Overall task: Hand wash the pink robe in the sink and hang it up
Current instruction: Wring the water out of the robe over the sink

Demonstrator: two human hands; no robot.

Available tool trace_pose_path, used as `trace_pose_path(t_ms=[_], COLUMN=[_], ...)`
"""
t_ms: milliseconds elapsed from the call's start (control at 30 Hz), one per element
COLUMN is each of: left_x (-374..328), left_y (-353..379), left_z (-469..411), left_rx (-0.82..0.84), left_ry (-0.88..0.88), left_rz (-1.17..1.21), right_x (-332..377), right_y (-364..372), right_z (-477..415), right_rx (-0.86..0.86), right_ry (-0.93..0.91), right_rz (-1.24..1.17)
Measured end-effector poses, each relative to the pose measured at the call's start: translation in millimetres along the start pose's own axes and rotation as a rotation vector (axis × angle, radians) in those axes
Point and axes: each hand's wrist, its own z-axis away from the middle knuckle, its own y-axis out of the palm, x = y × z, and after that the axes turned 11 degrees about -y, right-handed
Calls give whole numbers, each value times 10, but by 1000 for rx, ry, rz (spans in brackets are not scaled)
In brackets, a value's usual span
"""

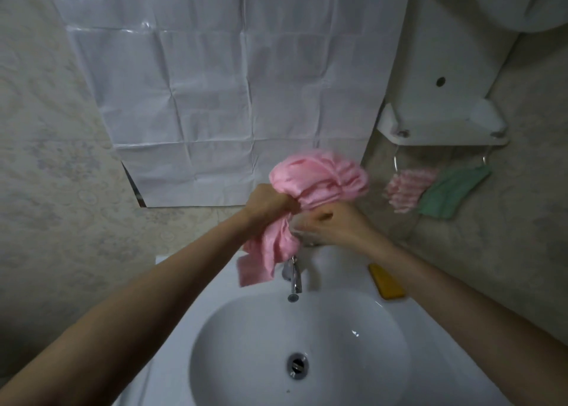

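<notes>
The pink robe (316, 178) is bunched into a bundle held up above the tap (294, 278), behind the white sink (252, 344). My left hand (267, 204) grips the bundle round its middle, with cloth bulging above the fist and a loose end hanging below. My right hand (333, 227) is right beside it, fingers curled at the lower part of the cloth; exactly what they pinch is blurred. The sink bowl holds no cloth, and its drain (297, 365) shows.
A yellow soap bar (387, 281) lies on the sink's right rim. On the right wall, a white shelf (442, 129) carries a rail with a pink striped cloth (405, 190) and a green cloth (451, 192). A white creased sheet (230, 82) covers the wall behind.
</notes>
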Motion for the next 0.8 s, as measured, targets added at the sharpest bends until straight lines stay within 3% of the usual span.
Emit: trace_pose_path(t_ms=[67, 100, 133, 167, 233, 300, 433, 500, 800], left_x=[39, 33, 23, 23, 12, -4, -67, -81, 137], left_y=[-37, -40, -39, -29, 24, 89, 121, 126, 238], left_z=[-71, -83, -64, -57, -32, -7, 40, 77, -24], left_rx=[-16, -20, -37, -60, -65, -17, 67, 83, -52], left_ry=[82, 99, 118, 156, 224, 246, 312, 371, 467], left_rz=[-340, -521, -674, -797, -929, -959, -1006, -1039, -1204], right_x=[-96, -100, -101, -127, -226, -261, -354, -428, -481], right_y=[21, 39, 80, 122, 169, 214, 290, 312, 465], right_z=[52, 72, 59, 12, -137, -201, -169, -132, -235], right_rx=[-344, -467, -486, -389, -142, -39, -40, -102, -126], right_ry=[-265, -432, -538, -567, -502, -381, -243, -248, -20], right_rz=[549, 683, 732, 747, 797, 727, 223, 94, 513])
